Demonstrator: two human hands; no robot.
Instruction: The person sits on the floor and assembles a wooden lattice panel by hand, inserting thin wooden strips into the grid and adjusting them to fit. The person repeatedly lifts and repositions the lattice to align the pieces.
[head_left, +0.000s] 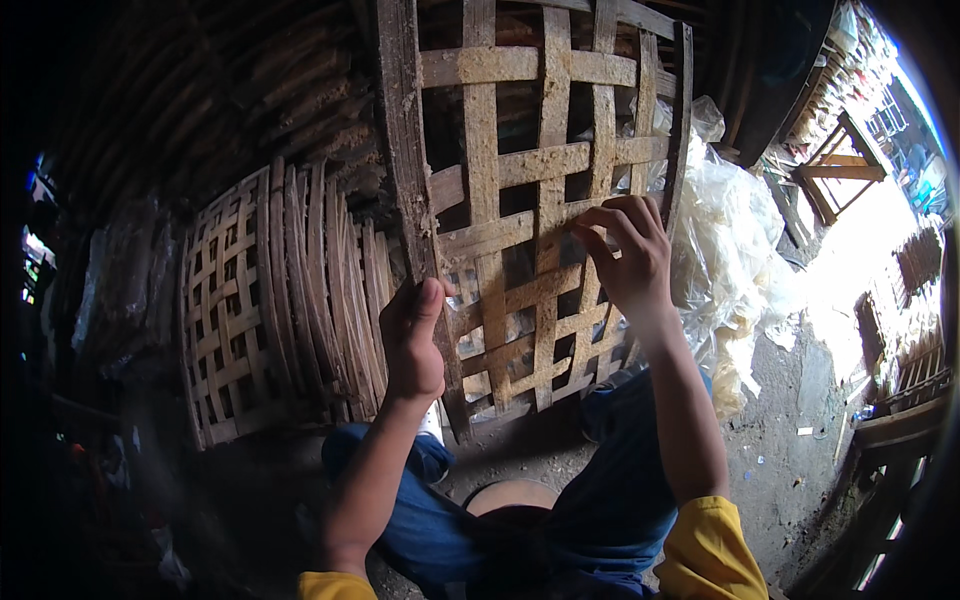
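Observation:
A woven bamboo rack point(545, 163) stands upright before me, its flat strips crossing in an open lattice between dark wooden side bars. Pale crumbs and residue cling to the strips. My left hand point(413, 345) is closed around the rack's left bar point(405, 150), thumb on the near side. At the lattice's right half, my right hand point(632, 250) has bent fingers drawn together against a strip. Whatever lies between those fingertips is too small to make out.
To the left, several similar racks point(225, 310) stand packed on edge. Crumpled clear plastic sheeting point(735, 235) is heaped at the right. A wooden frame point(845, 170) stands farther off in bright sunlight. Between my knees is a round brownish surface point(512, 494).

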